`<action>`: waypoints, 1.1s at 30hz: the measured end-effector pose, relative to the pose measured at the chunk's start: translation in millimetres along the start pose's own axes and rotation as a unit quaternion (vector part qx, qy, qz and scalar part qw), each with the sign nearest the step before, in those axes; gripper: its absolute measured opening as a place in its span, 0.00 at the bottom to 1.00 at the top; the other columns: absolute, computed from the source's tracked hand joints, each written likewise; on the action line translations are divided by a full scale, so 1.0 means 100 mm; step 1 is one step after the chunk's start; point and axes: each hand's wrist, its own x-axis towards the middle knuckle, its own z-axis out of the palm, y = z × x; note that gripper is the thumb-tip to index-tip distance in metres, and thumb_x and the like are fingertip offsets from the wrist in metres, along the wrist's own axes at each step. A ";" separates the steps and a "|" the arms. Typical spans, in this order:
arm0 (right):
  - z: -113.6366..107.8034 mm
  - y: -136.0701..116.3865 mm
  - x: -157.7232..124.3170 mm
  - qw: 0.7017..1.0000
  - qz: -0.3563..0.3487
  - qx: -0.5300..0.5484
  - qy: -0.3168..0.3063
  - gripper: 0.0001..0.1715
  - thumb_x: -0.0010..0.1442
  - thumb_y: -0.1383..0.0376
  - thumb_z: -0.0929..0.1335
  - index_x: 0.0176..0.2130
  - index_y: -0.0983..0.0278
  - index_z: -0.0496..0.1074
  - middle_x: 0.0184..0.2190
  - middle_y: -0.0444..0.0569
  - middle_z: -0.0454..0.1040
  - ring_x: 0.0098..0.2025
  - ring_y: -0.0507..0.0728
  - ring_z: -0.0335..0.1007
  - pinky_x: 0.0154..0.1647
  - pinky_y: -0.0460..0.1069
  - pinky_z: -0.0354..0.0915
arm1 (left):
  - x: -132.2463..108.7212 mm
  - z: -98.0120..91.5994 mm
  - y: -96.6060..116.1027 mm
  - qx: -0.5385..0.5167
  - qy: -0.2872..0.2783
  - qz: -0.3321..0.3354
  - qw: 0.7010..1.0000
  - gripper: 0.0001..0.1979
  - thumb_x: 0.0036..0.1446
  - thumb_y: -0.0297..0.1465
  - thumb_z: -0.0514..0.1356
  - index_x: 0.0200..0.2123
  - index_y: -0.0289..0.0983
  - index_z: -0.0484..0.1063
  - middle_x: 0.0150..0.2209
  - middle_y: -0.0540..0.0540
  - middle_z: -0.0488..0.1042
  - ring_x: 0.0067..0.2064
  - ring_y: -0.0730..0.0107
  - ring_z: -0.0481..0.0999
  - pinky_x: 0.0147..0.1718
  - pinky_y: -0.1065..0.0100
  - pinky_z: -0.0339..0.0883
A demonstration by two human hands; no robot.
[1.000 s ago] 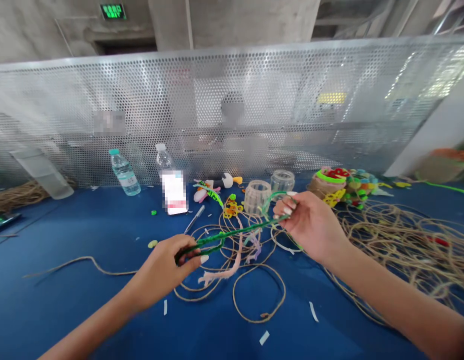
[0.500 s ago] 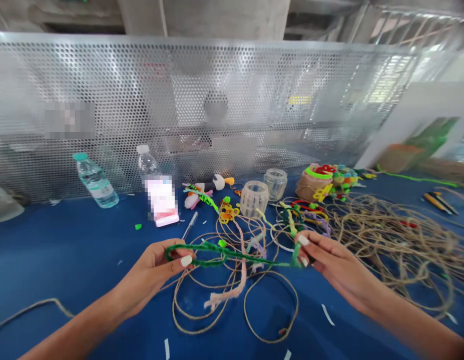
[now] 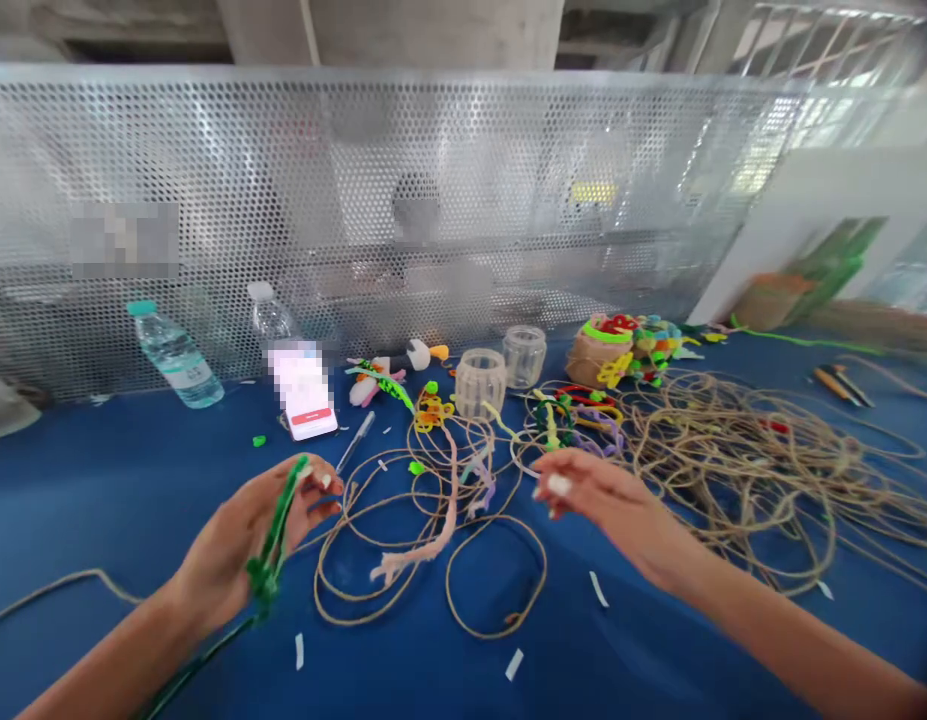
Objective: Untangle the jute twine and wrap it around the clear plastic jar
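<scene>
My left hand (image 3: 242, 535) pinches a dark green pipe cleaner (image 3: 263, 578) between thumb and fingers. It is bent into a narrow loop with a twisted knot, and its tail hangs across my wrist toward the lower edge. My right hand (image 3: 594, 500) hovers over the table with its fingers loosely curled, and no object shows in them. Between the hands lie loops of twine (image 3: 350, 610) and a fuzzy pale pink strand (image 3: 425, 545). Close beyond my right fingers are several coloured pipe cleaners (image 3: 551, 425).
A phone (image 3: 309, 400) leans against a white-capped bottle (image 3: 268, 312), beside a teal-capped bottle (image 3: 179, 360). Two glass jars (image 3: 480, 385) and a twine-wrapped pot (image 3: 590, 358) stand farther back. Right: a big twine tangle (image 3: 733, 470) and an orange-black tool (image 3: 842, 385). A perforated metal screen (image 3: 478, 130) borders the table.
My right hand has let go of the green pipe cleaner. The piece, stretched between both hands before, now hangs from my left hand, turned downward. The view has shifted slightly.
</scene>
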 end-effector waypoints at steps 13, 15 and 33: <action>0.40 -0.17 0.29 0.945 -0.059 0.050 -0.319 0.24 0.53 0.47 0.66 0.31 0.66 0.66 0.27 0.44 0.69 0.32 0.50 0.66 0.39 0.47 0.64 | 0.11 1.60 -0.13 0.210 0.068 0.356 0.908 0.09 0.58 0.33 0.55 0.40 0.39 0.71 0.21 0.54 0.65 0.20 0.80 0.65 0.18 0.78 0.62; 0.22 -0.20 0.40 0.947 -0.070 0.013 -0.314 0.21 0.57 0.49 0.64 0.32 0.65 0.63 0.28 0.44 0.68 0.30 0.48 0.65 0.33 0.45 0.63 | 0.22 1.61 -0.12 0.160 0.074 0.354 0.919 0.08 0.57 0.33 0.56 0.40 0.39 0.71 0.22 0.54 0.64 0.20 0.81 0.63 0.19 0.78 0.61; -0.48 -0.30 0.94 0.909 -0.127 -0.188 -0.348 0.22 0.61 0.53 0.61 0.32 0.69 0.70 0.22 0.43 0.62 0.22 0.46 0.53 0.20 0.42 0.51 | 0.51 1.26 0.17 0.300 0.099 0.297 0.901 0.12 0.52 0.36 0.60 0.38 0.38 0.76 0.19 0.52 0.63 0.20 0.79 0.59 0.17 0.76 0.55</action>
